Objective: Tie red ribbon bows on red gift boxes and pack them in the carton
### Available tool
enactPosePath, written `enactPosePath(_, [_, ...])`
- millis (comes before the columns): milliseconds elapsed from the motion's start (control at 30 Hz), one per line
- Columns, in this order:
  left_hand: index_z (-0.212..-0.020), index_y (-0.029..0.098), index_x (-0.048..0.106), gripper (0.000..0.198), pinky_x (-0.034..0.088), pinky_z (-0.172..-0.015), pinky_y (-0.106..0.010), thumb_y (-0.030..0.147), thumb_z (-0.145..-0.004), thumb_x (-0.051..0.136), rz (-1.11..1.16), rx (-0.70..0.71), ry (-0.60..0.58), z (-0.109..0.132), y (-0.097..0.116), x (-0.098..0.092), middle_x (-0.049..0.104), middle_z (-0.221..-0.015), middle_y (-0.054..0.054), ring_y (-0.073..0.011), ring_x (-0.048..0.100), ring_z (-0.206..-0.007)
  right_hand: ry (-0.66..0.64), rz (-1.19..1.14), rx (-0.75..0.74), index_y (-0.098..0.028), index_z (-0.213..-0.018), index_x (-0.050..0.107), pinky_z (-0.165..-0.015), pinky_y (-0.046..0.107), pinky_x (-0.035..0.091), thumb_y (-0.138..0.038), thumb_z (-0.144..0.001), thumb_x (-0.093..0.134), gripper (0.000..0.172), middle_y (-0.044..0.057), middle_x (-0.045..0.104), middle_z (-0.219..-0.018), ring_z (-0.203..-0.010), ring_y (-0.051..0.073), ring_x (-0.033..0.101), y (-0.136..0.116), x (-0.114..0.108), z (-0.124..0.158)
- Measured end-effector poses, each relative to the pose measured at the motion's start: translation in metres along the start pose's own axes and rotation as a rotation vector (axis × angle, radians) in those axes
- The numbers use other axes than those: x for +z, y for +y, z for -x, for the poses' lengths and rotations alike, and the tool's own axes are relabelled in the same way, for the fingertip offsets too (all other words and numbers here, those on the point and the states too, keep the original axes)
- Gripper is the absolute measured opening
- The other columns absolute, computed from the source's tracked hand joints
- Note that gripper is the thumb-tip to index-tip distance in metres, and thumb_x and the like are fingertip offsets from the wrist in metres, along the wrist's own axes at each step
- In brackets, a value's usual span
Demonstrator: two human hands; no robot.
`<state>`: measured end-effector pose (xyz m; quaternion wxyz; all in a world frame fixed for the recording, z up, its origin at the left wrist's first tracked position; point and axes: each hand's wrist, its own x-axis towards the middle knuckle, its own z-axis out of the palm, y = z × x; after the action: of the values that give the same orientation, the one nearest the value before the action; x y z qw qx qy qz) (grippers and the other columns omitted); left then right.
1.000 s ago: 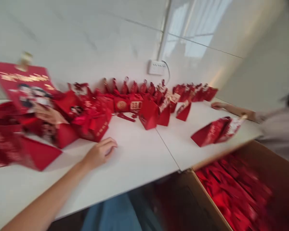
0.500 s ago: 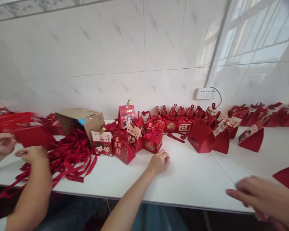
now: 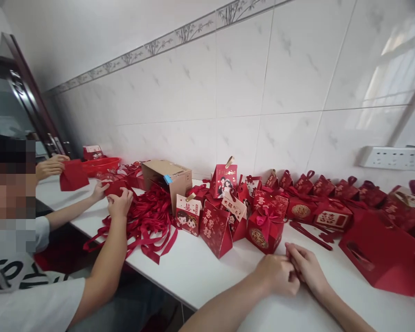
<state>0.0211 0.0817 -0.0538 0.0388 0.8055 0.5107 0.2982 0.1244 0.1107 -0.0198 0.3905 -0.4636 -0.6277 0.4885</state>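
My left hand (image 3: 280, 275) is closed in a loose curl low over the white table (image 3: 197, 281). My right hand (image 3: 307, 269) meets it from the right, its fingers bent and pressed against the left fingers. No object shows in either hand, though the touching fingers partly cover each other. Just behind them stands a red gift box with a pink bow (image 3: 264, 230). To its left are a tent-shaped red box with gold characters (image 3: 216, 229) and a box with two cartoon faces (image 3: 188, 216). A large plain red box (image 3: 383, 251) stands to the right.
A pile of red ribbons (image 3: 145, 216) spills from a cardboard carton (image 3: 180, 177). Several small red boxes with loops (image 3: 323, 184) line the wall below a power strip (image 3: 390, 158). A co-worker's hands (image 3: 119, 200) hold a red box at left; another hand (image 3: 51, 167) holds a red piece.
The view has swung left, bringing a seated co-worker into sight. My right hand has come from the far right to touch my left hand, which stays near the bow box.
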Motion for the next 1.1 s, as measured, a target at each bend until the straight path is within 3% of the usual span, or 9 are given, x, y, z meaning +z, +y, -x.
enactPosePath(167, [-0.071, 0.018, 0.066, 0.008, 0.054, -0.057, -0.022, 0.019, -0.065, 0.06, 0.038, 0.08, -0.043, 0.003, -0.001, 0.009, 0.071, -0.074, -0.002, -0.0164, 0.065, -0.062, -0.011, -0.013, 0.102, -0.021, -0.052, 0.047, -0.036, 0.023, 0.025, -0.067, -0.061, 0.054, 0.048, -0.005, 0.034, -0.039, -0.036, 0.01, 0.03, 0.019, -0.002, -0.003])
enactPosePath(500, [-0.071, 0.022, 0.065, 0.007, 0.052, -0.067, -0.017, 0.021, -0.068, 0.059, 0.256, -0.003, -0.092, 0.006, -0.005, 0.015, 0.07, -0.075, 0.001, -0.0124, 0.062, -0.064, -0.042, 0.081, 0.106, -0.02, -0.047, 0.045, -0.044, 0.026, 0.032, -0.071, -0.059, 0.053, 0.052, -0.002, 0.037, -0.047, -0.047, 0.013, 0.034, 0.02, -0.002, -0.011])
enactPosePath(767, [-0.069, 0.022, 0.064, 0.005, 0.05, -0.061, -0.017, 0.023, -0.069, 0.059, 0.232, 0.013, -0.081, 0.003, -0.005, 0.017, 0.069, -0.071, 0.002, -0.012, 0.059, -0.06, -0.047, 0.095, 0.108, -0.02, -0.049, 0.044, -0.045, 0.025, 0.033, -0.066, -0.061, 0.056, 0.049, -0.003, 0.037, -0.048, -0.048, 0.013, 0.035, 0.029, -0.006, -0.012])
enactPosePath(1100, [-0.073, 0.021, 0.064, 0.009, 0.048, -0.061, -0.017, 0.025, -0.067, 0.059, 0.16, 0.036, -0.19, -0.001, -0.002, 0.016, 0.067, -0.071, 0.003, -0.0108, 0.059, -0.061, -0.116, 0.058, 0.164, -0.019, -0.053, 0.048, -0.045, 0.024, 0.034, -0.064, -0.063, 0.06, 0.048, -0.003, 0.041, -0.047, -0.047, 0.012, 0.037, 0.024, -0.012, -0.007])
